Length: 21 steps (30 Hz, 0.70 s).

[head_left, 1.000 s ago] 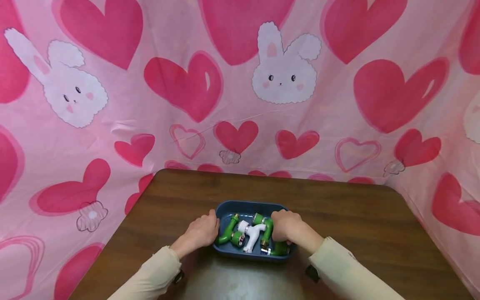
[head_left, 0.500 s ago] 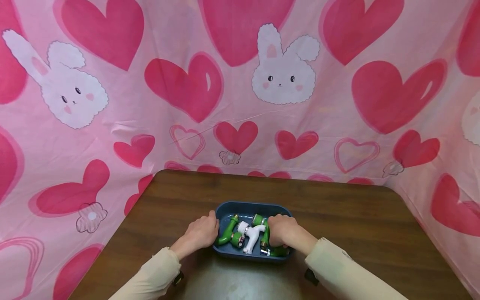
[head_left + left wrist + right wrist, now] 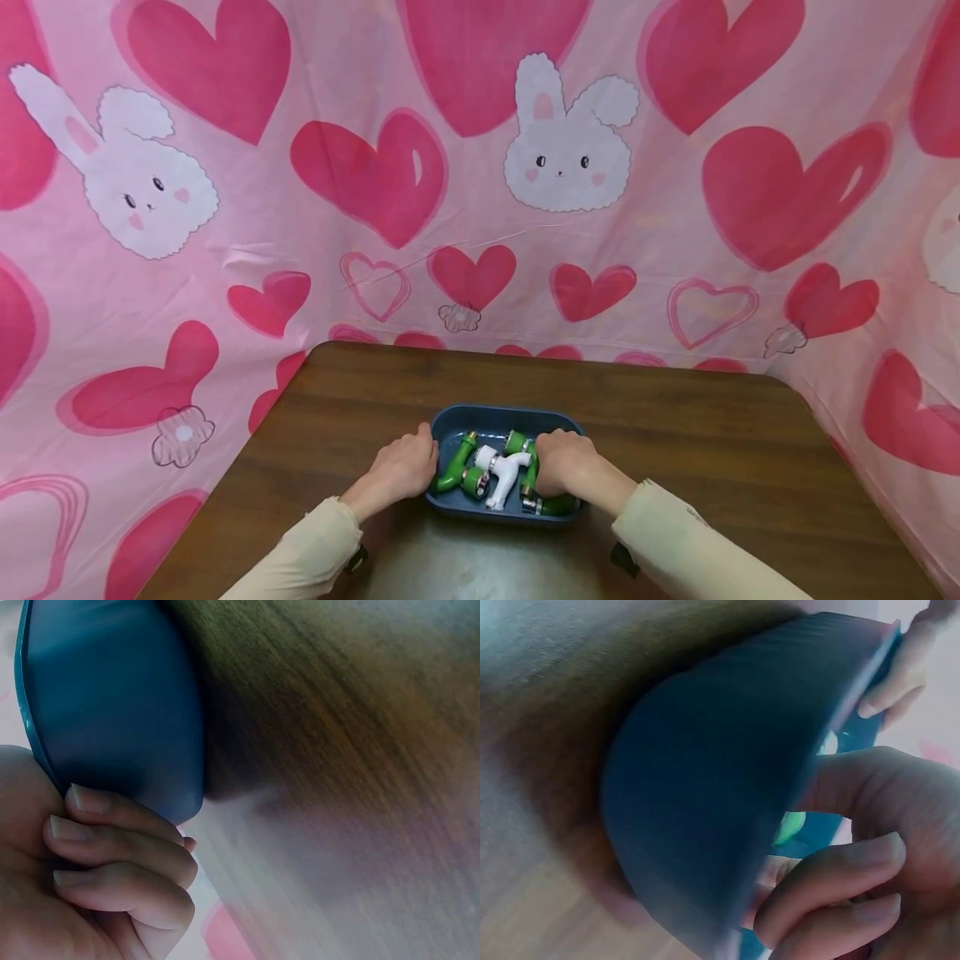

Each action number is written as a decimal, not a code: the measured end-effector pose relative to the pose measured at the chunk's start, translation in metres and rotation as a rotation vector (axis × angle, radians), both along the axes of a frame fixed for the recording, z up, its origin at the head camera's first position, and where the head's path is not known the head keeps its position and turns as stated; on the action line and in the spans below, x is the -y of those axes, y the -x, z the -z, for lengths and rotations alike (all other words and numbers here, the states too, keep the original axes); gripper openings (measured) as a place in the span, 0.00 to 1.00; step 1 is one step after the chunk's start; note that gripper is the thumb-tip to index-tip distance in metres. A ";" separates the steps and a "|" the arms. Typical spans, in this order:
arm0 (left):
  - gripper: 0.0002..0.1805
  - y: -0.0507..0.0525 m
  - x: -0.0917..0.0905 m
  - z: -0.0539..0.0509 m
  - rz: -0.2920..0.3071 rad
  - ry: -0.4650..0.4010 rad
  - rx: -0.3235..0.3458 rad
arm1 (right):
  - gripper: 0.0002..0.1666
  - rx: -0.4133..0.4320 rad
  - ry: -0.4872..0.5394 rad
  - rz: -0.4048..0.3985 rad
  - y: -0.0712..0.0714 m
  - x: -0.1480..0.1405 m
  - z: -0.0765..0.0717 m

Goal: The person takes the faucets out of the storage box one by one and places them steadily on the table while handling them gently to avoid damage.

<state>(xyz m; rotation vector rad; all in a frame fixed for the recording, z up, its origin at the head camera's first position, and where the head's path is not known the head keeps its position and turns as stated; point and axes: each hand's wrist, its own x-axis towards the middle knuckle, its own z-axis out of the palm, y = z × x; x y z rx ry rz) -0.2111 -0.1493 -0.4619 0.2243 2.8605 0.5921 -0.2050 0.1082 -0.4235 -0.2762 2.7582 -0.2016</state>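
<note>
1. Pink backdrop (image 3: 480, 192) with red hearts and white rabbit heads: behind the blue basin (image 3: 498, 417) and on either side of it.
2. Brown wooden table (image 3: 675, 433): under the basin and reaching out all round it.
3. Pale sleeves (image 3: 300, 550): one coming in from the near left of the basin, one from the near right.
4. The basin itself, oblong with rounded corners, stands upright on the table.
5. Left hand (image 3: 397, 462): at the basin's left end, fingers curled in against its outer wall, gripping that end.
6. Right hand (image 3: 570, 462): over the basin's right end, thumb and a finger reaching inside past the rim, other fingers bent; the tips are hidden, so I cannot tell whether it has hold of anything.
7. Green tap (image 3: 455, 471): in the basin's left part.
8. White tap (image 3: 506, 475): in the basin's middle.
9. Second green tap (image 3: 516, 442): right of the basin's middle, partly covered by the right hand.
10. Dark green tap (image 3: 557, 505): along the basin's near right side, partly hidden.
</note>
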 end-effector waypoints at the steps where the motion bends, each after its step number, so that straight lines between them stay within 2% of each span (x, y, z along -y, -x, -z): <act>1: 0.20 0.000 0.000 0.000 0.000 0.001 0.001 | 0.18 -0.003 0.000 -0.003 0.000 -0.001 -0.002; 7: 0.22 0.001 0.000 0.001 -0.006 -0.015 0.023 | 0.16 0.030 0.003 -0.009 -0.002 -0.002 -0.017; 15: 0.21 0.002 0.000 0.004 -0.003 -0.026 0.019 | 0.13 0.079 0.037 -0.001 -0.003 -0.004 -0.038; 21: 0.21 0.001 -0.001 0.004 -0.013 -0.050 0.039 | 0.12 0.031 0.073 0.011 -0.003 -0.008 -0.044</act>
